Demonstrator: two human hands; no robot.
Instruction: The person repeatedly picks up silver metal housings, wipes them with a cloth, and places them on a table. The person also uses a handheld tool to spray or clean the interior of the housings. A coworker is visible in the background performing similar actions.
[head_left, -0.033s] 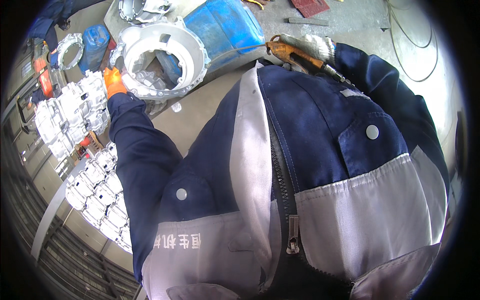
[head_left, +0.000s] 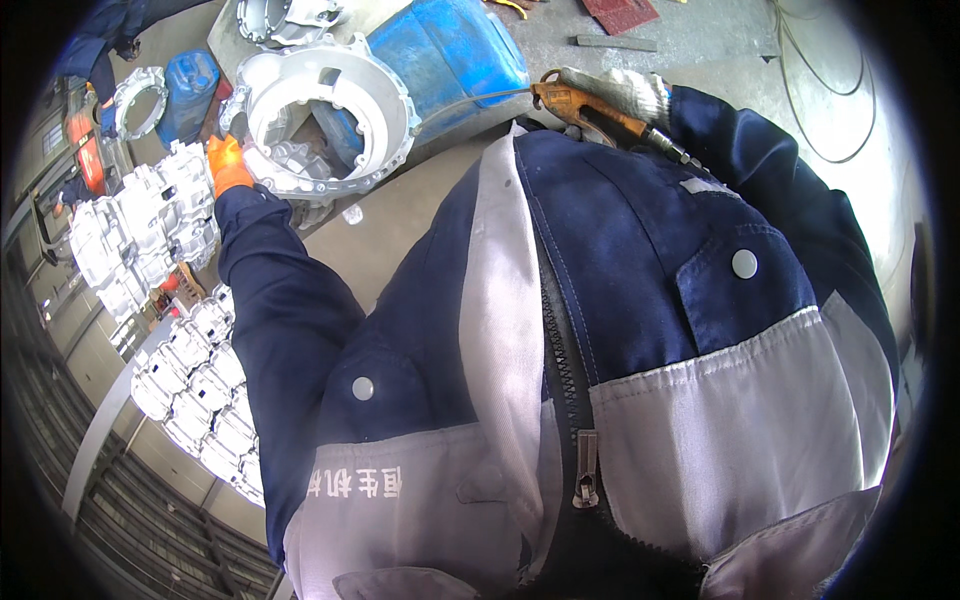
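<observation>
My left hand (head_left: 230, 163), in an orange glove, grips the left rim of a large round silver cast-metal housing (head_left: 395, 120). The wide opening of the housing faces up and shows cavities inside. In a whitish knit glove, my right hand (head_left: 632, 92) is closed around an orange air blow gun (head_left: 575, 103), close in front of my jacket. Its long thin nozzle points left, toward the housing. A metal hose fitting (head_left: 675, 148) sits at its rear end. Some of the right fingers are hidden behind the gun.
Behind the housing lies a blue plastic drum (head_left: 450, 50); another blue container (head_left: 190, 90) stands farther left. Stacked silver castings (head_left: 150, 230) fill the left side. A grey bar (head_left: 612, 44) and a dark red piece (head_left: 620, 14) lie beyond. A cable (head_left: 800, 130) loops at right. Another person's sleeve (head_left: 85, 60) shows far left.
</observation>
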